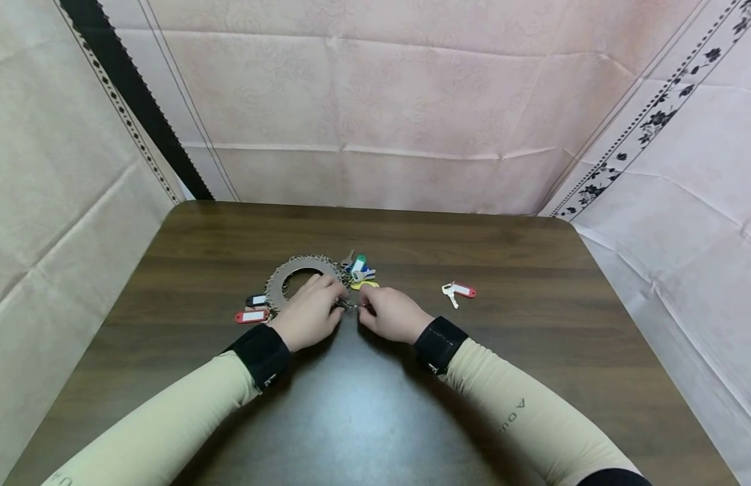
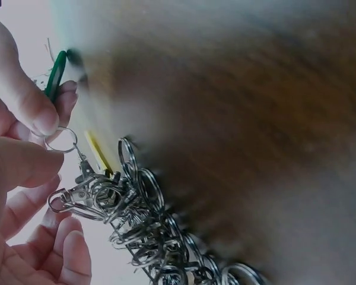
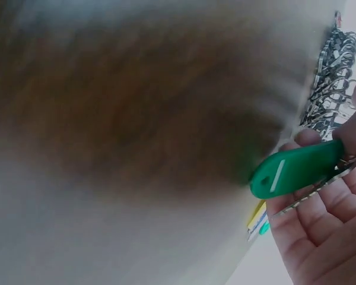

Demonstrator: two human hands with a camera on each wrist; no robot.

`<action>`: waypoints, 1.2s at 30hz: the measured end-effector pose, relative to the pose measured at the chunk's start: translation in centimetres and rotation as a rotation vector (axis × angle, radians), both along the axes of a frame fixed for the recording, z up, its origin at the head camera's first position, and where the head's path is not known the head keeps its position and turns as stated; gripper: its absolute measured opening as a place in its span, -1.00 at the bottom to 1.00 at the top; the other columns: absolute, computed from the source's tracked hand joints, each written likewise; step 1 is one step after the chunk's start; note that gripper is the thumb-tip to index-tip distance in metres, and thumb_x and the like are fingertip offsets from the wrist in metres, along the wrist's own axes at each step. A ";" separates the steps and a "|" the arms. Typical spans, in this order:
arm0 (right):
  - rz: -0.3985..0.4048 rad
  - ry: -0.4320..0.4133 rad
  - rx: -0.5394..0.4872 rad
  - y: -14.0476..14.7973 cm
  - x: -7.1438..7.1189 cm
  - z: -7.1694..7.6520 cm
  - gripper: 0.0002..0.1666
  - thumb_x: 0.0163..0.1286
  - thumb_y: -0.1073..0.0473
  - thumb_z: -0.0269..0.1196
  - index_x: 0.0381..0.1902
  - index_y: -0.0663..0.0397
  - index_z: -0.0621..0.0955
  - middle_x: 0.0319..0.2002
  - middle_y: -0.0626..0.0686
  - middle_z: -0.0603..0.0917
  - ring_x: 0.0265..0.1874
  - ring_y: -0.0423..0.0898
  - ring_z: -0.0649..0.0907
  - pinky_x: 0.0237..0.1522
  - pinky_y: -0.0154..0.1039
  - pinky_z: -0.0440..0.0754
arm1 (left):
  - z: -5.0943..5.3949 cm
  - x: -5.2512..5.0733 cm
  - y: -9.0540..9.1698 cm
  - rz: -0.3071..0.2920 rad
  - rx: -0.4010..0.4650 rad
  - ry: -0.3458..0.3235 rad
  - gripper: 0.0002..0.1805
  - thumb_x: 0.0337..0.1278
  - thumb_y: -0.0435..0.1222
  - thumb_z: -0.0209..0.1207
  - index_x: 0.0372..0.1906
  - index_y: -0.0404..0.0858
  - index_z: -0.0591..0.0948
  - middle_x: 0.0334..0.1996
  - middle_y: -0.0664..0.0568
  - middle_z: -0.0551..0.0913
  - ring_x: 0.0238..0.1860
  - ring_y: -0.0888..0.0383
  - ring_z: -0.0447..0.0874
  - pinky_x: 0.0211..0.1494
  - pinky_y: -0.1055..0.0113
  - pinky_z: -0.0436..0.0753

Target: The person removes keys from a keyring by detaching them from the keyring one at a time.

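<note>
A round grey key holder [image 1: 284,273], its rim hung with small metal clips [image 2: 86,190] and split rings, lies on the table. My left hand [image 1: 311,310] reaches over its near right edge and pinches one clip. Close beside it, my right hand [image 1: 390,312] pinches a thin key ring [image 2: 62,139] between thumb and fingers. From that ring a green key tag [image 3: 296,169] and a key [image 3: 311,195] lie against the right fingers. In the left wrist view the key ring touches the clip; whether it is hooked in is unclear.
Tagged keys [image 1: 363,274], with green, blue and yellow tags, hang at the holder's right. Black [image 1: 256,300] and red [image 1: 251,316] tags lie at its left. A separate key [image 1: 451,293] with a red tag [image 1: 464,290] lies right on the wooden table [image 1: 521,270].
</note>
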State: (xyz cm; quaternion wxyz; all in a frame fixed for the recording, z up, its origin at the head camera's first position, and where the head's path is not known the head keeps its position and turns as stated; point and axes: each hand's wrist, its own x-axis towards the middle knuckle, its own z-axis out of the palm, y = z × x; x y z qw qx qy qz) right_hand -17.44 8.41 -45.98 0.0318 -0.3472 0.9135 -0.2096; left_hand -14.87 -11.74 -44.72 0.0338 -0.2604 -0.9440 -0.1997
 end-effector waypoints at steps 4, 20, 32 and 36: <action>-0.018 -0.110 -0.128 0.0 -0.1 -0.1 -0.90 0.31 0.21 0.18 -0.32 -0.07 0.44 -0.52 -0.13 0.49 -0.55 -0.23 0.47 -0.47 -0.32 0.43 | 0.1 0.0 0.1 -0.006 0.014 -0.015 -0.80 0.17 -0.32 0.25 -0.11 -0.24 0.63 -0.11 0.00 0.53 -0.05 0.03 0.43 0.06 0.13 0.43; -0.034 -0.333 -0.350 -0.3 -0.3 0.6 -0.77 0.29 0.30 0.18 -0.13 0.07 0.41 -0.39 -0.03 0.54 -0.46 -0.17 0.51 -0.38 -0.27 0.48 | -0.2 -0.6 -0.2 0.019 0.123 0.023 -0.94 0.20 -0.35 0.20 -0.25 -0.20 0.64 -0.21 0.05 0.60 -0.12 0.09 0.50 0.00 0.18 0.47; -0.006 -0.306 -0.300 -0.6 0.0 0.5 -0.72 0.41 0.20 0.19 -0.04 0.00 0.34 -0.40 -0.02 0.53 -0.51 -0.19 0.56 -0.37 -0.24 0.51 | -0.1 -0.7 -0.3 0.047 0.147 -0.029 -0.95 0.23 -0.35 0.16 -0.34 -0.16 0.53 -0.44 0.13 0.48 -0.37 0.12 0.41 -0.26 0.22 0.43; 0.011 -0.265 -0.278 -0.5 0.0 0.5 -0.74 0.45 0.16 0.16 -0.01 0.00 0.34 -0.34 -0.04 0.57 -0.44 -0.20 0.56 -0.31 -0.24 0.52 | -0.2 -0.7 -0.4 0.046 0.146 -0.036 -0.95 0.24 -0.34 0.16 -0.34 -0.15 0.53 -0.45 0.14 0.47 -0.38 0.13 0.41 -0.28 0.23 0.42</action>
